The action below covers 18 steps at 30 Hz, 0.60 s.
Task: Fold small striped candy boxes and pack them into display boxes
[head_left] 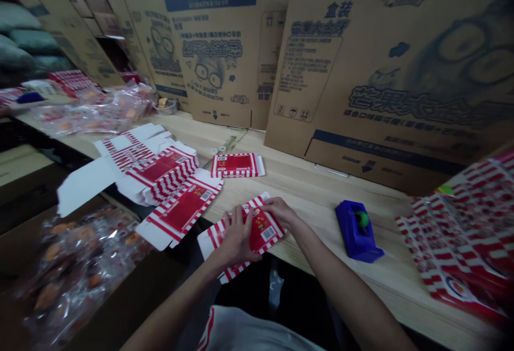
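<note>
Both hands hold a flat red-and-white striped carton blank (263, 230) at the near edge of a light wooden table (305, 190). My left hand (236, 238) lies over its left part with fingers pressed on it. My right hand (281, 213) grips its upper right edge, fingers curled. A stack of the same flat blanks (160, 177) lies fanned out to the left, one blank (180, 211) slipping off toward me. A folded striped box (236, 165) rests further back on the table.
A blue tape dispenser (356, 231) sits right of my hands. Striped bags or cartons (461, 233) pile up at far right. Large printed cardboard boxes (361, 72) wall the back. Clear bags of orange snacks (72, 265) lie at lower left and on the far left (96, 110).
</note>
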Each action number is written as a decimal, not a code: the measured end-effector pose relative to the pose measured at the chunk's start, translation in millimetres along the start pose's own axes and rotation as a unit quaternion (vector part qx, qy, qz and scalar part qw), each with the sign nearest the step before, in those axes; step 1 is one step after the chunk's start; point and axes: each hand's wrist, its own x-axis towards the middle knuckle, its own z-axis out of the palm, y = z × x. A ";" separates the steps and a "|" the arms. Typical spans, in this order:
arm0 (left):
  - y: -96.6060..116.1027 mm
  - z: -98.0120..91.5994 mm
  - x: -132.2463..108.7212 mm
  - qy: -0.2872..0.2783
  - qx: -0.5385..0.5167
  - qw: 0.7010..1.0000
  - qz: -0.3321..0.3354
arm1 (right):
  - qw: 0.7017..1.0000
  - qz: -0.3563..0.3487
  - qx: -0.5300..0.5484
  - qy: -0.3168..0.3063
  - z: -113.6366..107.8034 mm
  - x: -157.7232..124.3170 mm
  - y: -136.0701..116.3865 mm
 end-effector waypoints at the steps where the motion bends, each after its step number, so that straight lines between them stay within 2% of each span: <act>1: 2.0 -6.8 -0.5 0.009 0.000 1.000 0.005 | 1.000 0.000 0.013 -0.020 -2.2 -3.5 -2.3; 2: 3.4 -15.0 -1.0 0.018 -0.004 1.000 0.009 | 1.000 -0.008 0.018 -0.021 -5.1 -8.5 -3.9; 3: 4.4 -24.5 -1.6 0.030 -0.016 0.999 0.009 | 0.999 -0.028 0.018 0.008 -8.2 -14.9 -4.3; 6: 7.9 -54.1 -6.1 0.081 -0.098 0.992 -0.021 | 0.977 -0.106 0.049 0.179 -15.1 -43.8 0.9; 7: 10.8 -62.2 -8.6 0.099 -0.131 0.986 -0.034 | 0.973 -0.110 0.076 0.188 -15.3 -56.0 3.8; 8: 15.1 -68.7 -11.4 0.112 -0.163 0.979 -0.040 | 0.977 -0.098 0.110 0.155 -14.1 -68.7 6.7; 10: 27.6 -76.0 -17.0 0.122 -0.219 0.967 -0.033 | 0.982 -0.058 0.181 0.024 -9.7 -92.2 10.6; 11: 34.9 -77.2 -19.5 0.122 -0.244 0.962 -0.024 | 0.977 -0.049 0.207 -0.019 -7.9 -101.6 11.5; 12: 42.2 -77.1 -21.7 0.120 -0.272 0.955 -0.014 | 0.973 -0.050 0.223 -0.035 -7.4 -109.1 11.7; 14: 53.9 -74.8 -24.4 0.117 -0.328 0.937 0.003 | 0.969 -0.061 0.236 -0.022 -12.1 -119.5 11.0; 18: 61.2 -65.4 -19.8 0.085 -0.432 0.897 0.021 | 0.970 -0.069 0.230 -0.029 -36.3 -133.8 12.7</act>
